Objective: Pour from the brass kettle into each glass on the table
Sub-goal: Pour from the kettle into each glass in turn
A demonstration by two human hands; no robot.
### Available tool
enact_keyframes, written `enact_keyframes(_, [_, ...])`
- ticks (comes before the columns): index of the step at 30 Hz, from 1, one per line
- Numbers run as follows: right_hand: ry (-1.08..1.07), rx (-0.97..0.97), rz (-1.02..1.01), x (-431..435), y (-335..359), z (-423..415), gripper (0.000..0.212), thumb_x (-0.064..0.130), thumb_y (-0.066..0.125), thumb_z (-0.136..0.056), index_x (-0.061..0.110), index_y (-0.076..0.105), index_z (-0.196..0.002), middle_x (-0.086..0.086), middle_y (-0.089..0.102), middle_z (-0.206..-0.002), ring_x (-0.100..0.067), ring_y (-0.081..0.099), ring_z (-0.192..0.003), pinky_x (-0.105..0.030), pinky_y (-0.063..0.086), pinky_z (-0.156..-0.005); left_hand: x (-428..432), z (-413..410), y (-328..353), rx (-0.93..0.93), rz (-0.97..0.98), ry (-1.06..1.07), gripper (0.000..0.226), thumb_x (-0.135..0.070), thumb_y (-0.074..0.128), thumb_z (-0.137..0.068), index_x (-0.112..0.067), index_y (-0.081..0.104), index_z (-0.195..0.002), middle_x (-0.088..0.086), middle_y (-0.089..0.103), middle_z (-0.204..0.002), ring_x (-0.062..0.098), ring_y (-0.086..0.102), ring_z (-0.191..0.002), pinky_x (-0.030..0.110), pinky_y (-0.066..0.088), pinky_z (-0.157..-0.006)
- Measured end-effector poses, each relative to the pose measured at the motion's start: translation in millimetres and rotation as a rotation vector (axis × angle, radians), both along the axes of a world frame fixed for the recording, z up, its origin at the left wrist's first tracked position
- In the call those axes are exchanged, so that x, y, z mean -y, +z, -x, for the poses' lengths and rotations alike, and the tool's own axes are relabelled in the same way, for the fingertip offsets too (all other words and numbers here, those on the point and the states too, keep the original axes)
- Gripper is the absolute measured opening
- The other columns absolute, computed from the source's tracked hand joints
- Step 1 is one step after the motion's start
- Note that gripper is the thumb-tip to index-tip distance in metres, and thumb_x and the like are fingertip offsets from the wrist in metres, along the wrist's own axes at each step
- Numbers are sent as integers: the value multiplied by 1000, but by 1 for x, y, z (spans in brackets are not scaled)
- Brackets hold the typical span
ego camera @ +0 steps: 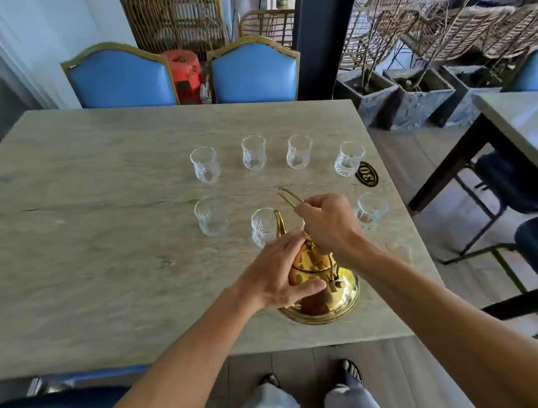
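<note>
A brass kettle (325,299) is tilted forward near the table's front edge, its spout (279,222) over the rim of the near middle glass (263,225). My right hand (325,223) grips the kettle's thin wire handle. My left hand (279,272) presses flat on the kettle's lid and body. Several clear glasses stand in two rows: a far row from the far left glass (205,164) to the far right glass (348,159), and a near row with the near left glass (210,216) and the near right glass (370,210).
The stone table (104,249) carries a black oval number tag (365,174) by the right edge. Two blue chairs (122,78) stand at the far side, another table (526,132) at the right, planters (414,99) behind. My feet (310,379) are below the near edge.
</note>
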State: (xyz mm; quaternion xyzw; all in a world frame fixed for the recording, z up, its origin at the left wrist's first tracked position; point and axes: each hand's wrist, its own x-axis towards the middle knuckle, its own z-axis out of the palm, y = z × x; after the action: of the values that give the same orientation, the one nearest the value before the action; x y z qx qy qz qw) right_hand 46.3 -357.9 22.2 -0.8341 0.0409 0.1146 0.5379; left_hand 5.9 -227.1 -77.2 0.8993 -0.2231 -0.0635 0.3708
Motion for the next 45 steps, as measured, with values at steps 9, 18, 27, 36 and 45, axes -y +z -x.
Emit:
enact_keyframes(9, [-21, -102, -20, -12, -17, 5, 28, 8, 51, -94, -16, 64, -100, -8, 41, -57, -17, 36, -41, -25, 31, -38, -9, 7, -19, -46, 48, 2, 72, -56, 64, -88, -18, 43, -146, -3, 52, -136, 6, 45, -119, 23, 31, -109])
enact_keyframes(18, [12, -123, 16, -25, -24, -12, 34, 10, 49, -94, -22, 58, -102, -11, 42, -64, -21, 35, -48, -28, 30, -40, -17, -2, -28, -88, 121, 18, 58, -53, 59, -91, -21, 47, -138, -7, 55, -126, 6, 50, -114, 7, 30, -101])
enact_keyframes(27, [-13, -184, 35, -34, -26, -29, 23, 16, 55, -96, 7, 56, -74, -10, 40, -61, -17, 32, -40, -23, 32, -38, -22, -8, -26, -151, 144, 12, 63, -60, 57, -91, -21, 47, -139, -13, 51, -124, 9, 53, -114, 27, 44, -101])
enact_keyframes(36, [4, -221, 39, -37, -24, -33, 19, 13, 56, -95, 6, 60, -78, -14, 40, -67, -18, 32, -40, -24, 30, -39, -22, -7, -23, -175, 195, 18, 64, -55, 60, -92, -18, 48, -142, -10, 52, -127, 5, 52, -115, 0, 32, -93])
enact_keyframes(45, [-11, -262, 50, -40, -19, -38, 25, 12, 55, -96, -11, 66, -93, -17, 42, -75, -19, 33, -43, -27, 29, -42, -23, -7, -21, -178, 197, 23, 67, -50, 60, -94, -17, 43, -149, 1, 53, -143, 11, 52, -127, -1, 31, -96])
